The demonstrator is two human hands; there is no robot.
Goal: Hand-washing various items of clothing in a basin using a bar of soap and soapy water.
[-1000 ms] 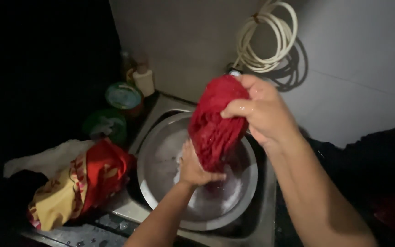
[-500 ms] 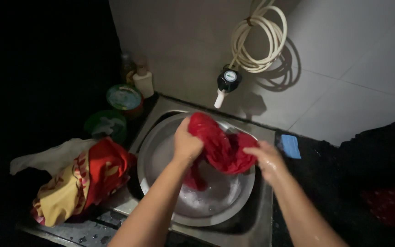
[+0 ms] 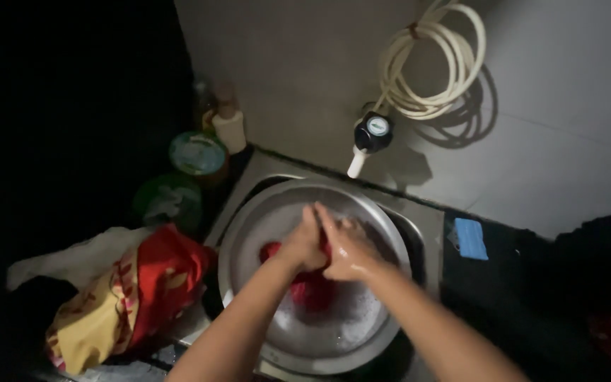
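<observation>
A round steel basin (image 3: 252, 230) sits in a sink and holds soapy water. A red cloth (image 3: 310, 288) lies bunched in it, mostly covered by my hands. My left hand (image 3: 304, 244) and my right hand (image 3: 348, 249) are pressed together on top of the cloth, fingers closed around it, both wet.
A pile of red, yellow and white clothes (image 3: 125, 290) lies left of the basin. Behind it stand a green tub (image 3: 167, 201), a lidded jar (image 3: 198, 154) and a bottle (image 3: 231, 127). A tap with a coiled hose (image 3: 429, 64) hangs on the wall; a blue sponge (image 3: 470, 238) lies right.
The red cloth was held up above the basin a second ago. Both hands have brought it down into the basin and now squeeze it together in the water.
</observation>
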